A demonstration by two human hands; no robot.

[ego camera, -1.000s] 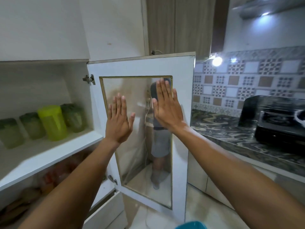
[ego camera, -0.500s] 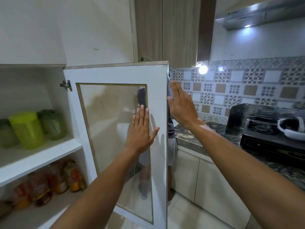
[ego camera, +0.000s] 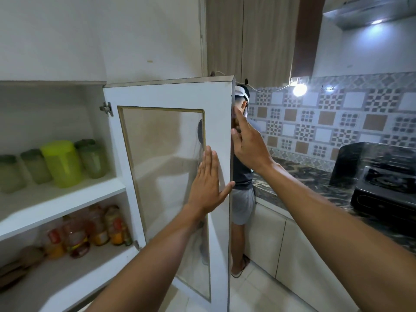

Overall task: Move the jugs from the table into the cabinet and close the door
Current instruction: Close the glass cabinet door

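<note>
White two-shelf cabinet [ego camera: 67,199] with its white glass-panelled door [ego camera: 171,95] standing partly open, hinged at the left. My left hand [ego camera: 208,183] lies flat on the door's inner face near the free edge — fingers straight and together, thumb spread toward the edge. My right hand [ego camera: 246,143] is past the door's free edge, fingers extended against the outer side; I cannot tell how firmly it grips. On the upper shelf stand the lime-green lidded plastic jug [ego camera: 62,163] and three translucent green-lidded jugs [ego camera: 93,158] — one right, two left. Bottles [ego camera: 96,228] crowd the lower shelf.

Right fingertips [ego camera: 234,132] behind door [ego camera: 171,95] edge
</note>
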